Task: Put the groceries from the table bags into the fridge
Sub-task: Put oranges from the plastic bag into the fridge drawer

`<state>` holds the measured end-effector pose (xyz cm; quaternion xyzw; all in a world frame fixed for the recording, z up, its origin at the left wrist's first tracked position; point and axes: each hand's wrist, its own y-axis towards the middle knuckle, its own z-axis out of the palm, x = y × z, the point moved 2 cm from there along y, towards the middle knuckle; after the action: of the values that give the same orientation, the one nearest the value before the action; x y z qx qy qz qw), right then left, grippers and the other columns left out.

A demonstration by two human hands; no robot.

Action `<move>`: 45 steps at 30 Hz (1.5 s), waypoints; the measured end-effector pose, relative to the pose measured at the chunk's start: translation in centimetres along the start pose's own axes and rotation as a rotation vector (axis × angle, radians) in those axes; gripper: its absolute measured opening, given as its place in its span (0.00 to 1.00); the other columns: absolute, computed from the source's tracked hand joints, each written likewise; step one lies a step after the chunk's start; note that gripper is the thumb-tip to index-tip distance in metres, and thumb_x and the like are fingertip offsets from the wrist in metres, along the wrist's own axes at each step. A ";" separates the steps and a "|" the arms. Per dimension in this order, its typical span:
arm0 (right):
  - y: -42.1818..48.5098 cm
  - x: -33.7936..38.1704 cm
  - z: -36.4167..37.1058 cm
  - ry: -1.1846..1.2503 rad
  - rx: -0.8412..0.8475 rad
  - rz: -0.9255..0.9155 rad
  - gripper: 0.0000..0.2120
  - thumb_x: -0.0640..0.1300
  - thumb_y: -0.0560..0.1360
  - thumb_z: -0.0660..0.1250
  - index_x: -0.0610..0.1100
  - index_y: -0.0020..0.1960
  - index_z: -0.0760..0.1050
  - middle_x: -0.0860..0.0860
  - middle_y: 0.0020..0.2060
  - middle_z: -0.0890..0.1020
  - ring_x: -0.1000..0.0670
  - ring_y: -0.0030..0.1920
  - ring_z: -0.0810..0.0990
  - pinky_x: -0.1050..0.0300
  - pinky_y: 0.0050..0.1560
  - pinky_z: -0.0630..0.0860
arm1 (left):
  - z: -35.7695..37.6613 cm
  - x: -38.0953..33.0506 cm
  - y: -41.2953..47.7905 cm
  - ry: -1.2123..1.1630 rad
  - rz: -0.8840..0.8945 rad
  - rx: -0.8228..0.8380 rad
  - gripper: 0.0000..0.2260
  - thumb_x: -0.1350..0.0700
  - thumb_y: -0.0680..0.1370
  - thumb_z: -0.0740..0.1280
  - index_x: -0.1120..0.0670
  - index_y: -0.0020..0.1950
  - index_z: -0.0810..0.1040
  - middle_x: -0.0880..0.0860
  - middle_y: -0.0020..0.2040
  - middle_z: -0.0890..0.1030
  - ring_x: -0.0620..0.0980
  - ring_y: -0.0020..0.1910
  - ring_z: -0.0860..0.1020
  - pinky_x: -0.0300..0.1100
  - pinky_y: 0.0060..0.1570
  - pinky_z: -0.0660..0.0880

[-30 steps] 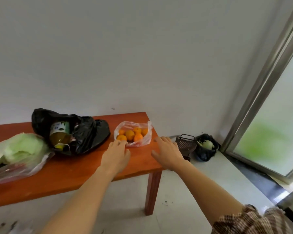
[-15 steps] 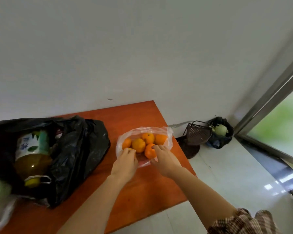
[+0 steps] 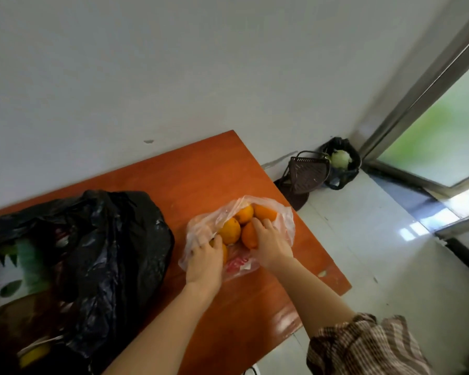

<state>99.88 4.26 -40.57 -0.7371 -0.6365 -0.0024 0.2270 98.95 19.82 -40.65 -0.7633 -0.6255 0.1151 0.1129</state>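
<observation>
wooden table | clear bag crumpled, open | oranges inside

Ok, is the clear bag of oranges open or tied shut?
Open. The clear bag gapes at its mouth on the table, and the right hand curls directly onto the oranges inside, no plastic between.

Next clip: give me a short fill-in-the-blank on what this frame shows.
The left hand and right hand reach into the clear bag of ____.
The other bag on the table is ____ in colour.
The basket stands on the ____.
Missing words: oranges; black; floor.
</observation>
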 end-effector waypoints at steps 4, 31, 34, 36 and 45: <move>0.1 0.6 0.5 -0.027 -0.029 0.009 0.26 0.39 0.72 0.68 0.48 0.67 0.64 0.46 0.62 0.70 0.41 0.64 0.71 0.48 0.52 0.73 | 0.6 0.7 0.6 -0.061 0.040 0.041 0.26 0.61 0.76 0.67 0.53 0.69 0.59 0.60 0.61 0.73 0.60 0.55 0.77 0.51 0.47 0.78; -30.9 -15.9 -16.0 0.711 -0.796 0.420 0.32 0.47 0.65 0.79 0.56 0.63 0.66 0.53 0.58 0.71 0.49 0.55 0.75 0.62 0.44 0.74 | -12.4 -23.0 -10.3 -1.402 0.554 0.485 0.19 0.55 0.73 0.71 0.50 0.62 0.72 0.57 0.59 0.74 0.55 0.52 0.78 0.47 0.46 0.79; -38.1 -20.8 -16.7 0.735 -0.905 0.505 0.32 0.47 0.65 0.79 0.57 0.62 0.64 0.52 0.60 0.72 0.49 0.56 0.75 0.58 0.48 0.75 | -12.6 -30.3 -15.5 -1.362 0.668 0.562 0.24 0.54 0.72 0.72 0.50 0.67 0.69 0.57 0.62 0.73 0.58 0.56 0.77 0.49 0.50 0.80; -45.0 -24.5 -17.1 0.734 -0.984 0.525 0.33 0.46 0.66 0.78 0.54 0.65 0.65 0.51 0.61 0.71 0.48 0.57 0.74 0.60 0.48 0.74 | -12.5 -35.9 -21.1 -1.340 0.750 0.608 0.25 0.55 0.73 0.72 0.51 0.67 0.68 0.58 0.63 0.72 0.59 0.57 0.77 0.49 0.51 0.79; -68.7 -36.7 -19.0 0.678 -1.195 0.640 0.34 0.42 0.67 0.77 0.50 0.68 0.64 0.53 0.58 0.69 0.53 0.54 0.72 0.68 0.40 0.70 | -11.5 -54.3 -41.7 -1.245 0.991 0.648 0.22 0.54 0.73 0.72 0.51 0.64 0.69 0.57 0.64 0.70 0.61 0.59 0.74 0.56 0.55 0.78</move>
<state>33.83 -30.57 -11.48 -0.8423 -0.1773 -0.5076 -0.0381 53.47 -25.78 -14.68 -0.6763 -0.1042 0.7220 -0.1019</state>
